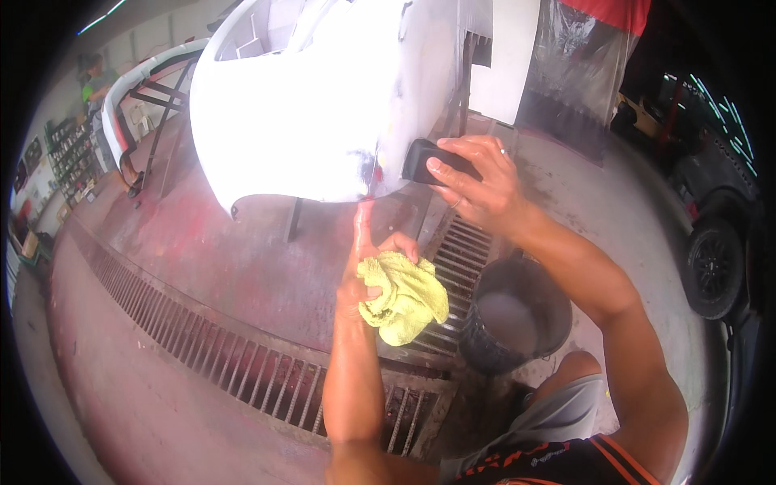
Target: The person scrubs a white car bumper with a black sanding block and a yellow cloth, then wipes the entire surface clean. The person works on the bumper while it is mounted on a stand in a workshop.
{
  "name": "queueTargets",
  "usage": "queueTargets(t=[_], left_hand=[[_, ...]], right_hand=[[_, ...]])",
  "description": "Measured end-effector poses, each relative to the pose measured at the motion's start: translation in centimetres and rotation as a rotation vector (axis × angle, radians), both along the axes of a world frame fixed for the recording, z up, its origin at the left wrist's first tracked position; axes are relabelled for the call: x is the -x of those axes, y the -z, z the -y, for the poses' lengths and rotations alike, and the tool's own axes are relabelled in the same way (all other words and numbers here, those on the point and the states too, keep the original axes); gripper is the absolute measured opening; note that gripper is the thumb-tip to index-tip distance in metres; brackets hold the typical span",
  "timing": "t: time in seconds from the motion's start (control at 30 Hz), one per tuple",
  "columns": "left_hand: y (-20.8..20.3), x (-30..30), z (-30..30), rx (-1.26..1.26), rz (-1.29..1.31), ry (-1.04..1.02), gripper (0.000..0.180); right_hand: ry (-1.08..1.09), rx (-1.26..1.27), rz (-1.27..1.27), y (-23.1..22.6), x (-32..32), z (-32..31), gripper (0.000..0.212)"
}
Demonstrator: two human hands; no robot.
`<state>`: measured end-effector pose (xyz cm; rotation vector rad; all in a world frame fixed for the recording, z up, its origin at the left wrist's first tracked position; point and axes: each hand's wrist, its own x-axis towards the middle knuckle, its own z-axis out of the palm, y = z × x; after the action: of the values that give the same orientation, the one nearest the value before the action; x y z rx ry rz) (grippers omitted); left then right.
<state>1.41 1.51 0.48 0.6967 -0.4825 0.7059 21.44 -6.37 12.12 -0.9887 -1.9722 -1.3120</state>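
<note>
A white car bumper (283,121) fills the upper middle, with dark and reddish worn patches near its lower right end. Against that end my right hand (482,179) presses a black sanding block (420,162), fingers and thumb wrapped round it. The block's working face is hidden. Lower down, my left hand (364,279) grips a crumpled yellow cloth (406,299). One finger of that hand stretches up to the bumper's bottom edge, where its tip meets the reddish patch.
A black bucket (517,311) of cloudy water stands below my right forearm, beside a metal floor grate (271,380). Another bumper (121,101) rests on a stand at the left, with a person (101,93) near it. A dark vehicle (715,234) is parked at the right.
</note>
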Motion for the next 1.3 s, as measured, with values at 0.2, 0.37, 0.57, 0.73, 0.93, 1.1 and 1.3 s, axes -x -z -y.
queueTargets(t=[0.2, 0.37, 0.57, 0.73, 0.93, 1.1, 1.3], left_hand=[[-0.6, -0.2, 1.2, 0.030, 0.058, 0.026, 0.129], [-0.7, -0.1, 0.9, 0.031, -0.007, -0.030, 0.125], [-1.3, -0.1, 1.5, 0.021, -0.035, -0.056, 0.125], [-1.0, -0.2, 1.0, 0.018, 0.001, -0.024, 0.125], [-0.5, -0.3, 0.9, 0.062, 0.090, 0.045, 0.124], [0.1, -0.8, 0.7, 0.006, 0.095, 0.048, 0.128], [-1.1, -1.7, 1.9, -0.048, -0.050, -0.077, 0.130]], right_hand=[[-0.206, 0.018, -0.017, -1.2, 3.9, -2.6, 0.055], [-0.204, 0.025, -0.009, -0.9, 2.1, -4.0, 0.047], [-0.180, -0.001, 0.066, -1.5, 2.8, -3.7, 0.038], [-0.174, -0.003, 0.022, -1.2, 0.7, -3.4, 0.035], [-0.147, 0.027, 0.073, -1.8, 0.0, -3.1, 0.043], [-0.083, -0.065, -0.202, -1.3, -3.8, -1.7, 0.061], [-0.233, -0.019, -0.191, -2.7, 4.7, -4.3, 0.062]])
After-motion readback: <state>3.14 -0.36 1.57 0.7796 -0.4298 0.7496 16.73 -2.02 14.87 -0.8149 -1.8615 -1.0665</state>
